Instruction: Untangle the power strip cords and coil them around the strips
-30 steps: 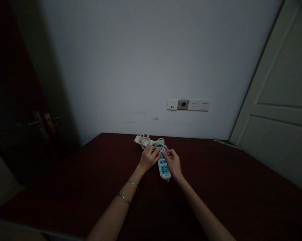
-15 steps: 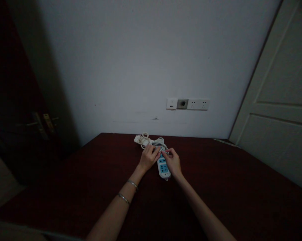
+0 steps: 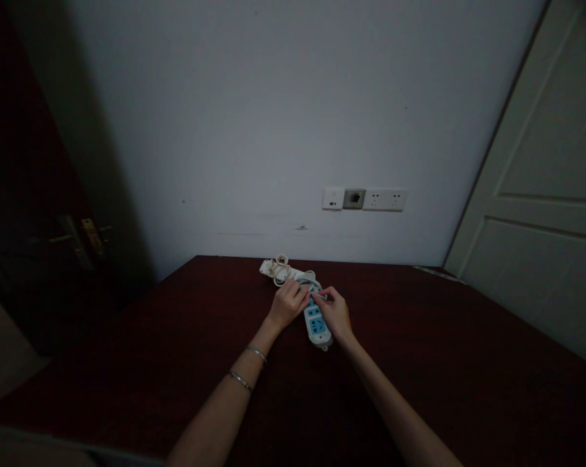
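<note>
1. R hand point(image 3: 336, 312) grip: thumb + fingertips pinching grey cord point(image 3: 316, 283).
2. L hand point(image 3: 289, 305) grip: fingers bent at cord's L side; can't tell if pinching.
3. Blue/wht power strip point(image 3: 317, 326) on counter point(image 3: 443, 344), btwn hands, near end toward person.

power strip point(image 3: 317, 326): on table point(image 3: 419, 337) | second strip point(image 3: 295, 274): behind it, left | wall sockets point(image 3: 384, 200): behind table

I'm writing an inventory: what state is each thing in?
Left hand: bent, grip unclear
Right hand: pinching grey cord
Grey cord: looped
Blue-socketed strip: face up, partly covered
White strip: on table
Cream cord: looped
Bracelets: worn
Wall sockets: nothing plugged in
Dark door: open
Pale door: unclear
</note>
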The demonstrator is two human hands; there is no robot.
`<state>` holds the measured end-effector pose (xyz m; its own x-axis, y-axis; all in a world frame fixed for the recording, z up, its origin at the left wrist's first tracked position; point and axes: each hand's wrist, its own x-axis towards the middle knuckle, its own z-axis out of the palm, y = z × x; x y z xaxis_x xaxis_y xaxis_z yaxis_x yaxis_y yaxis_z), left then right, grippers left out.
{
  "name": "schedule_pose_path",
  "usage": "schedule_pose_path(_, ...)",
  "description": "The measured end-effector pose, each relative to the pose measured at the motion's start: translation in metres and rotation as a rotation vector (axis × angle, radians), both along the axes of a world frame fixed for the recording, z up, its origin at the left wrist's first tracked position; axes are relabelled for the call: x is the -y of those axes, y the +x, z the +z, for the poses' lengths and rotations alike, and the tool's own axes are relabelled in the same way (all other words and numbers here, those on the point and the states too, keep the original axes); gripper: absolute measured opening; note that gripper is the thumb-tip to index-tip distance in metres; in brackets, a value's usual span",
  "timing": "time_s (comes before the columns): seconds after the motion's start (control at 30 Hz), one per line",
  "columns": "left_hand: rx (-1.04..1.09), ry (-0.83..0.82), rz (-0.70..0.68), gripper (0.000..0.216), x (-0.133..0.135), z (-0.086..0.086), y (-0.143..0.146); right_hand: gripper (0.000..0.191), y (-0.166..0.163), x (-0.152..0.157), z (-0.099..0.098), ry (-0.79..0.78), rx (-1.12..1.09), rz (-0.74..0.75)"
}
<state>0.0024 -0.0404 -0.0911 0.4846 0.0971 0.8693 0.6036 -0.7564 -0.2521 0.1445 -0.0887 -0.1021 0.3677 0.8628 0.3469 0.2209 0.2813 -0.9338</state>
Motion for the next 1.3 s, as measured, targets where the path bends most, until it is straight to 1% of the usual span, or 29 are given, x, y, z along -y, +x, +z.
schedule_pose_path(0.17, -0.006, -0.023, -0.003, 0.018, 0.0, 0.0, 0.0, 0.035, 0.001, 0.002, 0.003, -0.004, 0.054, -0.017)
schedule_pose_path(0.33, 0.014, -0.04, -0.012, 0.02, -0.002, -0.002, 0.0, 0.037, 0.001, 0.0, 0.001, -0.004, -0.038, 0.033)
schedule_pose_path(0.6, 0.078, -0.11, -0.071, 0.025, -0.005, -0.006, 0.0, 0.038, 0.003, -0.008, -0.004, 0.0, -0.147, 0.061)
schedule_pose_path(0.73, 0.16, -0.128, -0.08, 0.029, -0.005, -0.005, 0.002, 0.041, 0.002, -0.008, -0.003, 0.0, -0.174, 0.047)
schedule_pose_path(0.83, 0.201, -0.151, -0.066, 0.026, -0.004, -0.005, 0.003, 0.041, 0.0, -0.007, -0.003, 0.013, -0.188, 0.049)
schedule_pose_path(0.97, 0.167, -0.184, -0.041, 0.025, -0.002, -0.005, 0.003, 0.041, 0.0, -0.008, -0.005, 0.013, -0.207, 0.059)
schedule_pose_path(1.07, 0.127, -0.176, -0.035, 0.025, -0.002, -0.004, 0.002, 0.041, 0.0, -0.01, -0.008, 0.005, -0.222, 0.052)
schedule_pose_path(1.2, 0.094, -0.147, -0.068, 0.024, -0.005, -0.004, 0.002, 0.042, -0.001, -0.01, -0.009, 0.001, -0.235, 0.067)
schedule_pose_path(1.3, 0.128, -0.157, -0.1, 0.024, -0.007, -0.006, 0.003, 0.043, -0.002, -0.008, -0.008, 0.0, -0.238, 0.069)
